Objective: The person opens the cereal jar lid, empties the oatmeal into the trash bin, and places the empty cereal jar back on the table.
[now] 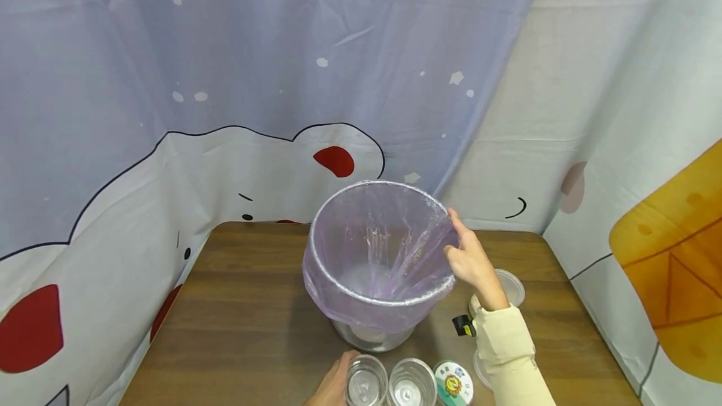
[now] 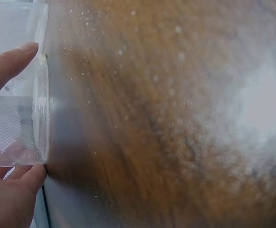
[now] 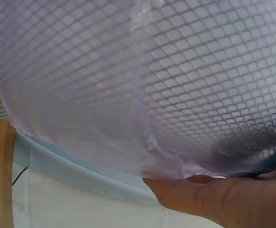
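Note:
A mesh wastebasket (image 1: pixel 373 336) stands upright on the table, lined with a thin purple plastic bag (image 1: pixel 389 315) folded over its rim. My right hand (image 1: pixel 470 262) grips the wastebasket's right rim through the bag. In the right wrist view, the fingers (image 3: pixel 209 197) meet the bag at the rim, with the mesh (image 3: pixel 214 71) showing through. Near the front edge my left hand (image 1: pixel 336 384) holds a clear plastic jar (image 1: pixel 366 384), open at the top. The left wrist view shows the thumb (image 2: pixel 10 66) on one side of this jar and fingers on the other.
Beside the held jar stand a second clear jar (image 1: pixel 412 384) and a round container with a printed lid (image 1: pixel 453 384). A clear round lid (image 1: pixel 510 287) and a small black object (image 1: pixel 464 325) lie near the right forearm. Printed curtains (image 1: pixel 271 174) hang behind the wooden table (image 1: pixel 242 318).

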Demonstrator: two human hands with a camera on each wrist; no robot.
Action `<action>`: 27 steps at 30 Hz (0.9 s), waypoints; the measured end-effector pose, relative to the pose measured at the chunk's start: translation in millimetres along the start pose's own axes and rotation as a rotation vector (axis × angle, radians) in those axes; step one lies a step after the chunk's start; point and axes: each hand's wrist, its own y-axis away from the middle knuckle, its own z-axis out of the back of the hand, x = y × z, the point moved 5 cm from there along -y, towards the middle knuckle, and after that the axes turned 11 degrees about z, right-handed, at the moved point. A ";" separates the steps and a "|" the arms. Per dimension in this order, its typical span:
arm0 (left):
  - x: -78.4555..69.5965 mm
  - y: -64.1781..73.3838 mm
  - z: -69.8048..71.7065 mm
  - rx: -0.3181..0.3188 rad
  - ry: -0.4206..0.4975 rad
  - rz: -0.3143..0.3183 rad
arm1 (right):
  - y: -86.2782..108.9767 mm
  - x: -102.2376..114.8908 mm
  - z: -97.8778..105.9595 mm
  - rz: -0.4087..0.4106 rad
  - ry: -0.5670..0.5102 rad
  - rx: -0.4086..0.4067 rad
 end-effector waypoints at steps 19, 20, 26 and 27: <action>-0.4 1.4 2.1 -0.013 0.030 -0.001 | -1.3 -0.4 -0.2 -0.076 0.098 -0.002; -0.2 1.2 1.9 -0.014 0.032 0.003 | -1.4 -0.1 0.2 -0.076 0.103 -0.006; 2.0 0.3 0.2 -0.029 0.048 -0.024 | -2.5 -0.5 1.5 -0.085 0.114 -0.007; 2.6 0.5 -0.2 -0.028 0.056 -0.031 | -2.7 -1.1 1.4 -0.086 0.108 -0.004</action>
